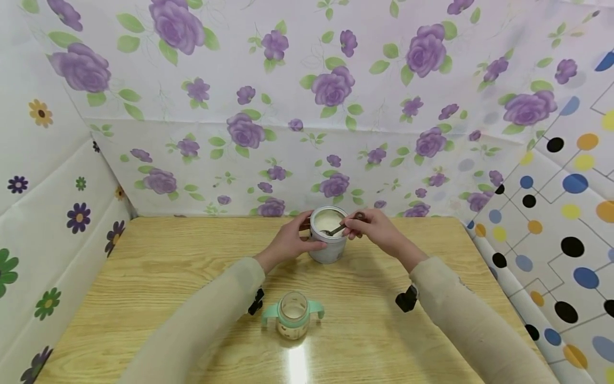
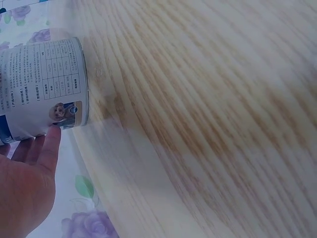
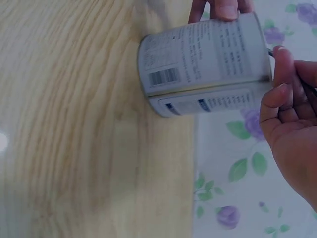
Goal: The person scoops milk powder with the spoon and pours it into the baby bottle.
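Note:
A round tin of pale cream powder stands on the wooden table near its back edge. My left hand grips it from the left, thumb on the front and fingers around the far side. In the left wrist view, fingertips touch the printed wall of the tin, near a small dog picture. My right hand pinches the handle of a dark spoon, whose bowl lies inside the tin's rim at the powder. The right wrist view has the tin beside the curled fingers of the right hand.
A clear baby bottle with mint-green handles and an uncapped top stands nearer me on the table. Flower-patterned cloth rises right behind the tin. Patterned sheets also line both sides.

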Demonstrator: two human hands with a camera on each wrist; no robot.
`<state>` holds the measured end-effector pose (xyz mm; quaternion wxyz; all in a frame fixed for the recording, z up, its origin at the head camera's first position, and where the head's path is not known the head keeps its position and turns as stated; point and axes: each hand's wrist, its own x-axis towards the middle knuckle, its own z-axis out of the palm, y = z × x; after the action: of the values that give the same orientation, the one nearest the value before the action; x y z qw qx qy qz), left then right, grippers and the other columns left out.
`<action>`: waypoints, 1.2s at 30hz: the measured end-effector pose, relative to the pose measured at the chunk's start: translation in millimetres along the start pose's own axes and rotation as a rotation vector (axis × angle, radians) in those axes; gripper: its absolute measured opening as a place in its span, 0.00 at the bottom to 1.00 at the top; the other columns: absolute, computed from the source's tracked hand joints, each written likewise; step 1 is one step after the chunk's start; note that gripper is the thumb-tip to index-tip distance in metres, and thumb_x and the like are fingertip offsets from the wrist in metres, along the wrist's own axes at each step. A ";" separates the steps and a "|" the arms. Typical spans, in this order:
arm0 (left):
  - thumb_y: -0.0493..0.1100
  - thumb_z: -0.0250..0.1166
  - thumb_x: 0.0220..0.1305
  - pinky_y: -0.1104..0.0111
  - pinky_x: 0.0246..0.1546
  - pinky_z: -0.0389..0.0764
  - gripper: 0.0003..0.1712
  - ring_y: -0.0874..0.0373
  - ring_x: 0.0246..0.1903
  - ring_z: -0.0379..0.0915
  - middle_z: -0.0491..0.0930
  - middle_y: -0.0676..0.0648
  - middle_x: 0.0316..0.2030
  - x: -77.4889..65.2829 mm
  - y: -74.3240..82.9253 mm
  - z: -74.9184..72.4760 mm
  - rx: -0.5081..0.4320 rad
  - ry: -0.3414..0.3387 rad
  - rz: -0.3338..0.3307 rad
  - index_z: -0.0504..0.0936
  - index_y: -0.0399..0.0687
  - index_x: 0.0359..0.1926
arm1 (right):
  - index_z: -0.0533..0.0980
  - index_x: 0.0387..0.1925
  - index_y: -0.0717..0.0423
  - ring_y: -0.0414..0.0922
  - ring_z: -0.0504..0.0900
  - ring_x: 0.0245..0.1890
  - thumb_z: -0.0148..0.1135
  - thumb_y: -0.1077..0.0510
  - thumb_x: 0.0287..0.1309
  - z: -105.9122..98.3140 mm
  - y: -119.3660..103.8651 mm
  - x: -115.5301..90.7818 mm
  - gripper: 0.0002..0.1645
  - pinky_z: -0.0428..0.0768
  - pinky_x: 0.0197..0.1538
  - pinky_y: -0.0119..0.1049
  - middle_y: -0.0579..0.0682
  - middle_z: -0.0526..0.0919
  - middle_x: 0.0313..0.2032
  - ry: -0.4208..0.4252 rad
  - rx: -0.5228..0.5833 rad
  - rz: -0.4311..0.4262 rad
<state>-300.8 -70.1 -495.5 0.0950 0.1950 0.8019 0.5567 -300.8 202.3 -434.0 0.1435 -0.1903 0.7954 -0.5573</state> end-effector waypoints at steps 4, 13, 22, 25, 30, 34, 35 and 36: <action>0.46 0.83 0.61 0.55 0.66 0.82 0.54 0.47 0.72 0.71 0.73 0.47 0.72 0.1 -1.0 0.5 -0.011 0.008 -0.007 0.63 0.56 0.82 | 0.80 0.57 0.72 0.41 0.85 0.36 0.56 0.55 0.83 -3.4 12.9 -3.1 0.21 0.85 0.42 0.32 0.48 0.89 0.37 0.054 0.194 0.056; 0.47 0.83 0.61 0.56 0.67 0.81 0.54 0.48 0.72 0.71 0.73 0.48 0.72 -0.3 -0.5 0.8 -0.026 0.003 -0.009 0.63 0.57 0.82 | 0.78 0.61 0.72 0.39 0.86 0.38 0.57 0.54 0.83 -5.4 20.9 -5.5 0.24 0.84 0.46 0.31 0.45 0.90 0.39 0.169 0.276 0.025; 0.46 0.82 0.62 0.56 0.66 0.82 0.54 0.48 0.72 0.71 0.73 0.48 0.72 0.4 -1.5 0.4 -0.019 0.003 -0.006 0.63 0.57 0.82 | 0.79 0.62 0.71 0.41 0.86 0.39 0.58 0.52 0.82 -2.5 15.2 1.9 0.25 0.83 0.45 0.33 0.56 0.89 0.44 0.228 0.110 0.019; 0.46 0.82 0.62 0.56 0.66 0.82 0.53 0.48 0.72 0.71 0.73 0.48 0.72 0.5 -2.1 0.5 -0.024 0.004 -0.003 0.63 0.57 0.82 | 0.81 0.58 0.68 0.43 0.86 0.38 0.59 0.54 0.82 -0.3 12.7 2.3 0.20 0.84 0.45 0.34 0.61 0.88 0.44 0.205 0.061 0.019; 0.47 0.82 0.62 0.56 0.66 0.82 0.53 0.48 0.72 0.70 0.73 0.48 0.72 -0.6 -1.6 0.3 -0.025 0.000 -0.005 0.63 0.57 0.82 | 0.83 0.54 0.67 0.45 0.86 0.35 0.58 0.56 0.82 4.3 9.5 2.0 0.18 0.86 0.42 0.35 0.59 0.88 0.39 0.137 0.040 0.007; 0.47 0.82 0.63 0.56 0.66 0.82 0.53 0.47 0.73 0.70 0.72 0.47 0.73 -1.2 -0.3 0.2 -0.020 0.000 -0.010 0.62 0.56 0.83 | 0.82 0.54 0.70 0.44 0.85 0.34 0.58 0.56 0.82 7.4 8.5 1.7 0.19 0.86 0.41 0.34 0.54 0.89 0.36 0.104 0.105 0.015; 0.47 0.81 0.63 0.56 0.66 0.82 0.53 0.47 0.73 0.70 0.72 0.47 0.73 -1.5 0.1 0.2 -0.022 0.000 -0.009 0.62 0.56 0.83 | 0.82 0.54 0.71 0.44 0.85 0.34 0.57 0.56 0.82 7.7 9.2 1.6 0.19 0.86 0.42 0.34 0.53 0.89 0.36 0.104 0.135 0.022; 0.47 0.82 0.63 0.56 0.66 0.82 0.53 0.46 0.73 0.70 0.72 0.46 0.73 -1.5 0.3 0.4 -0.023 0.000 -0.007 0.62 0.55 0.83 | 0.81 0.55 0.72 0.43 0.85 0.35 0.57 0.56 0.83 8.0 10.0 1.4 0.20 0.86 0.42 0.34 0.51 0.89 0.36 0.111 0.167 0.031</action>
<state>-299.3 -70.3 -495.4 0.0995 0.1911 0.7960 0.5657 -299.9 198.1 -446.2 0.1231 -0.1343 0.7558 -0.6290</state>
